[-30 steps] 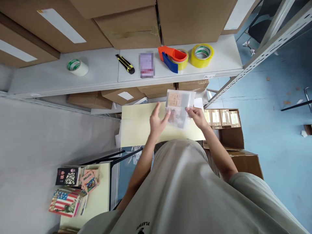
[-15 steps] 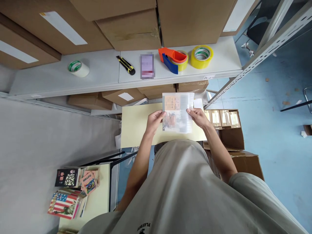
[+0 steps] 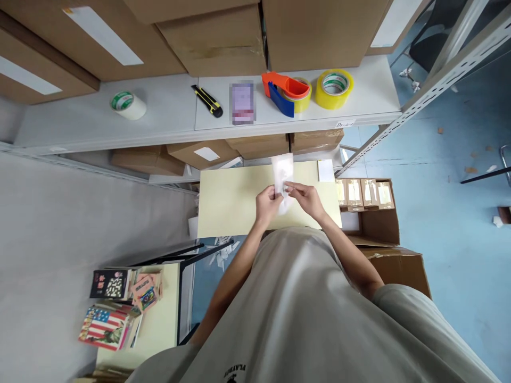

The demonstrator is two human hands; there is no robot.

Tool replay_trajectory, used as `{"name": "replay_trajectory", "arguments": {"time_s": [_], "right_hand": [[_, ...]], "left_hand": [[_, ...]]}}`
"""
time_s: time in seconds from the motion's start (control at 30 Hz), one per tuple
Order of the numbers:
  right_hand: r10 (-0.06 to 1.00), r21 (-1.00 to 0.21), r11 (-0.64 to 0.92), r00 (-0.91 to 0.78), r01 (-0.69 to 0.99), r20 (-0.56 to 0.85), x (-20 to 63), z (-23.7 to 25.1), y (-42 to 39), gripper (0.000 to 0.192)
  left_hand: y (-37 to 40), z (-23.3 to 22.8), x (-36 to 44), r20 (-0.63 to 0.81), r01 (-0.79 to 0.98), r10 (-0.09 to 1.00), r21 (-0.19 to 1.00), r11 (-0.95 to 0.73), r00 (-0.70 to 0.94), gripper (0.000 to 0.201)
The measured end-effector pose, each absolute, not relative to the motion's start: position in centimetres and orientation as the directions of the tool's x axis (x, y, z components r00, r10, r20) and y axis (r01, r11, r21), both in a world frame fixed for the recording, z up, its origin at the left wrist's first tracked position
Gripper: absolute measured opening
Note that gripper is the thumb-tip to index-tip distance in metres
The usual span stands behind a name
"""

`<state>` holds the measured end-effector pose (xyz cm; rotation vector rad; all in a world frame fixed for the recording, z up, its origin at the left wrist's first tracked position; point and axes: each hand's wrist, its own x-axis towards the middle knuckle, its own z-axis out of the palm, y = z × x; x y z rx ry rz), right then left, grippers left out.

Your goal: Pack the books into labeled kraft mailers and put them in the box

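Note:
A thin book in a translucent sleeve (image 3: pixel 283 169) is turned so that only a narrow whitish face shows, above the pale yellow tabletop (image 3: pixel 235 199). Along its left side, my left hand (image 3: pixel 267 205) is closed on it, thumb toward me. My right hand (image 3: pixel 306 199) pinches the sleeve at its middle with thumb and forefinger. The book's printed cover is out of sight at this angle. A white sheet (image 3: pixel 326 171) lies on the tabletop to the right of the book.
A grey shelf (image 3: pixel 167 119) ahead holds a white tape roll (image 3: pixel 128 105), a box cutter (image 3: pixel 206 101), an orange-and-blue tape dispenser (image 3: pixel 285 93) and yellow tape (image 3: pixel 334 89). Cardboard boxes (image 3: pixel 311 34) stand behind. Books (image 3: pixel 104 327) are stacked lower left; an open carton (image 3: pixel 379 226) sits right.
The book has turned from showing its printed cover to a narrow whitish face. Both hands have come closer together, and the right hand has moved left onto the sleeve's middle.

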<state>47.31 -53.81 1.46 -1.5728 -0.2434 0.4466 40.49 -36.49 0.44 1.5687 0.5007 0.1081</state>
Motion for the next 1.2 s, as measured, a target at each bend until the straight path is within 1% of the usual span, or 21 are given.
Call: {"name": "replay_trajectory", "arguments": {"time_s": [0.07,0.1,0.13,0.17,0.2,0.27,0.33,0.43,0.53,0.73,0.83,0.93,1.03,1.1,1.2], "right_hand": [[0.315,-0.993,-0.101,0.945,-0.062,-0.091,48.0,1.4,-55.1,0.081],[0.261,-0.991,-0.123,0.961,-0.06,-0.091,48.5,1.4,-55.8,0.086],[0.233,-0.988,-0.131,0.966,-0.084,-0.113,48.9,1.3,-56.5,0.091],[0.239,-0.984,-0.122,0.959,-0.126,-0.152,49.3,1.3,-57.0,0.094],[0.272,-0.979,-0.102,0.942,-0.175,-0.197,49.6,1.3,-57.5,0.093],[0.352,-0.967,-0.055,0.901,-0.25,-0.253,49.7,1.4,-57.7,0.083],[0.37,-0.962,-0.029,0.891,-0.273,-0.264,49.5,1.5,-57.3,0.074],[0.343,-0.962,-0.025,0.901,-0.273,-0.265,49.1,1.4,-56.0,0.069],[0.346,-0.959,-0.072,0.895,-0.273,-0.281,49.0,0.7,-54.2,0.066],[0.349,-0.923,-0.325,0.88,-0.208,-0.321,48.4,-2.0,-48.8,0.057],[0.398,-0.899,-0.375,0.836,-0.228,-0.378,47.6,-4.0,-44.8,0.058],[0.467,-0.853,-0.4,0.725,-0.336,-0.505,46.6,-6.4,-40.0,0.063],[0.54,-0.83,-0.403,0.631,-0.386,-0.556,45.4,-8.7,-34.9,0.055],[0.533,-0.826,-0.42,0.634,-0.377,-0.56,44.6,-10.2,-31.5,0.045],[0.456,-0.789,-0.496,0.663,-0.364,-0.593,43.9,-12.0,-26.5,0.031]], "left_hand": [[-34.7,1.0,40.3,-0.316,0.262,0.319,0.944,0.202,0.893,0.041],[-33.8,1.4,40.0,-0.351,0.274,0.282,0.921,0.278,0.893,0.046],[-33.0,1.8,39.8,-0.376,0.286,0.245,0.898,0.333,0.894,0.05],[-32.4,2.2,39.5,-0.391,0.297,0.212,0.88,0.371,0.896,0.052],[-31.8,2.6,39.2,-0.398,0.304,0.185,0.868,0.392,0.899,0.054],[-31.0,3.1,38.7,-0.399,0.311,0.154,0.86,0.405,0.904,0.055],[-30.5,3.4,38.4,-0.399,0.311,0.153,0.86,0.405,0.904,0.057],[-29.7,3.4,38.0,-0.406,0.314,0.173,0.862,0.397,0.897,0.063],[-28.6,3.0,37.4,-0.401,0.315,0.204,0.881,0.354,0.893,0.065],[-25.4,0.3,35.1,-0.357,0.308,0.345,0.932,0.191,0.868,0.058],[-22.5,-1.6,33.2,-0.385,0.336,0.406,0.923,0.189,0.829,0.058],[-18.5,-3.4,30.9,-0.454,0.374,0.429,0.89,0.261,0.781,0.059],[-13.7,-5.3,29.3,-0.532,0.424,0.432,0.845,0.325,0.729,0.061],[-10.4,-6.7,29.0,-0.55,0.447,0.436,0.834,0.323,0.712,0.054],[-5.8,-9.1,30.0,-0.536,0.494,0.466,0.841,0.221,0.704,0.035]]}}
